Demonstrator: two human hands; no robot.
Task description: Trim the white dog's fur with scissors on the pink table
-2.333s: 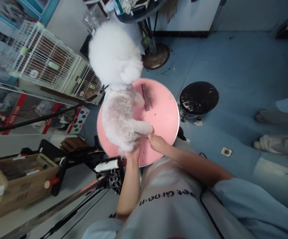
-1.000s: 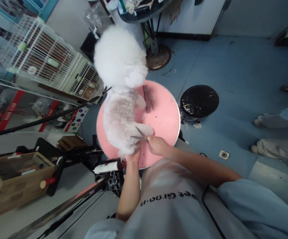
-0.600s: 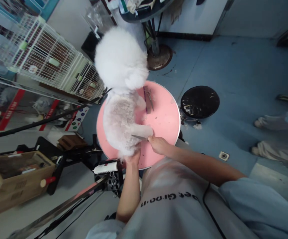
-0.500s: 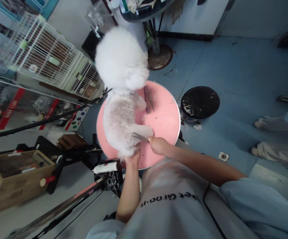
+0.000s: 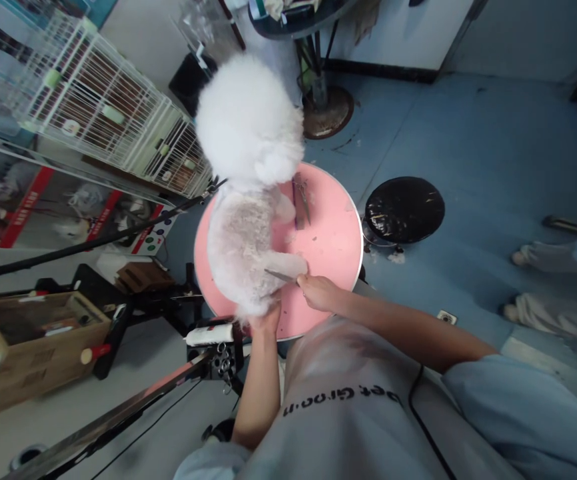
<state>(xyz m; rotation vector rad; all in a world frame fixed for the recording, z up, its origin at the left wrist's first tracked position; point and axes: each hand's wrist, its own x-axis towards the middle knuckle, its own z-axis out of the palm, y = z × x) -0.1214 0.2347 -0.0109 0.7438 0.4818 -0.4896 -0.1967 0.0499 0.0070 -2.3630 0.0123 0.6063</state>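
Sketchy bit here: the scissors (image 5: pixel 279 275) sit right against the dog (image 5: pixel 248 227) at its rear leg, so if it twitches on the pink desk (image 5: pixel 333 240), the blades could nick skin. Right hand (image 5: pixel 318 293) has its fingers closed on the scissor handles, blades nearly together. Left hand (image 5: pixel 267 319) is wrapped on the rump fur, fingers mostly buried.

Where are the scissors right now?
The scissors are in the right hand, low in the head view, blades against the white dog's rear leg.
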